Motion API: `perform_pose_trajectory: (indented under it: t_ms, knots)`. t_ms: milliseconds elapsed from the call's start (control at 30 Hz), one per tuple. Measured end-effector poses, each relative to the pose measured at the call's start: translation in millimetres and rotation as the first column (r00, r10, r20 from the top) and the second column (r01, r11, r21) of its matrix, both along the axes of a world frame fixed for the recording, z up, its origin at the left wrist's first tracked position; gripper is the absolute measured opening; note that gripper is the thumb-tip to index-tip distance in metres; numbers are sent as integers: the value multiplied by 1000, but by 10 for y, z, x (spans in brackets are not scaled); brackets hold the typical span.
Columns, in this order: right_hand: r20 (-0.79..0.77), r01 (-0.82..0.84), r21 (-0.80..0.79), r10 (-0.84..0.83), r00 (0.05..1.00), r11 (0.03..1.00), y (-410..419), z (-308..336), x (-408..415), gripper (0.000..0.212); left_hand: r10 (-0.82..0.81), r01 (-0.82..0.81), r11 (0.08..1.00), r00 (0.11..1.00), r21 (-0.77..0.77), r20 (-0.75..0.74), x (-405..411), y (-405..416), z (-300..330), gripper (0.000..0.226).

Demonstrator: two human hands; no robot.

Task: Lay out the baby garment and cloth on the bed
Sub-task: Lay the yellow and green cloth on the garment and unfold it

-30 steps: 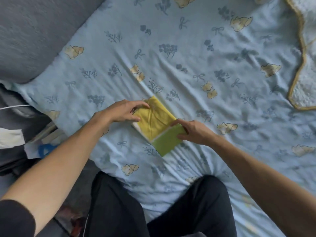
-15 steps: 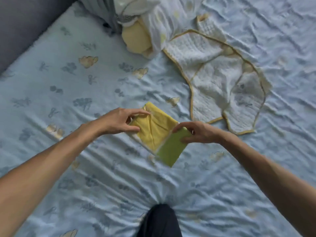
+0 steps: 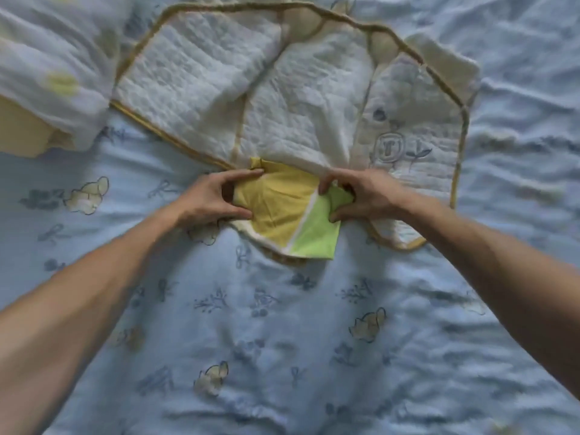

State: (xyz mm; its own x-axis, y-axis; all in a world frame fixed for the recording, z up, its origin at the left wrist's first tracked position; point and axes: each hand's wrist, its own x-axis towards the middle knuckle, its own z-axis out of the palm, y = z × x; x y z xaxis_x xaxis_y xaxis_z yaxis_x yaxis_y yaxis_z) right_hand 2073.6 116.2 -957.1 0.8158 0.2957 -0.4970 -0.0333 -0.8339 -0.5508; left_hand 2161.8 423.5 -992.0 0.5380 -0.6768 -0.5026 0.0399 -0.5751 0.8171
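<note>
bed sheet (image 3: 282,324) is pale blue, printed all over with darker blue sprigs, bows and cream-yellow little animals outlined in blue. the folded garment (image 3: 282,211) comes in two colours: mustard yellow on the left, lime green on the right, a thin white stripe running between them and a whitish edge along the lower left. behind it, the quilted cloth (image 3: 298,98) is white with mustard-yellow binding and faint blue embroidery, a circled letter and a sprout. top left, a sheer white fabric (image 3: 47,73) with a blurry yellow-green spot.
</note>
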Motion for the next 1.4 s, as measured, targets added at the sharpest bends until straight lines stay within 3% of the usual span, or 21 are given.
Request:
perform_pose_trajectory:
  t_ms: [200, 300, 467, 733, 900, 1067, 1233, 1400]
  knots:
    - [0, 99, -154, -101, 995, 983, 308, 33, -88, 54, 51, -42, 994, 995, 99, -89, 39, -78, 92, 74]
    - [29, 100, -264, -96, 995, 959, 387, 39, -95, 52, 76, -67, 996, 984, 60, -159, 51, -83, 60, 75]
    - [3, 131, -266, -135, 991, 955, 392, 29, -39, 53, 70, -68, 998, 969, 16, -236, 87, -37, -79, 78]
    - [29, 209, -372, -214, 976, 904, 503, 39, -45, 46, -18, 7, 998, 985, -68, -169, 115, 0, -157, 76]
    - [-83, 150, -456, -209, 974, 877, 559, 113, 4, 49, -16, 1, 994, 991, -106, -136, 96, 22, -75, 76]
    - [-105, 179, -433, -247, 963, 883, 561, 136, 63, 55, -53, 35, 989, 991, -141, -125, 113, 31, -18, 75]
    - [-150, 221, -371, -293, 944, 902, 488, 131, 27, 58, 5, -33, 983, 987, -178, -160, 63, 59, -51, 73]
    - [-80, 431, -89, -438, 895, 898, 437, 151, -128, 48, 14, -6, 982, 999, -191, 39, -18, 87, -44, 75]
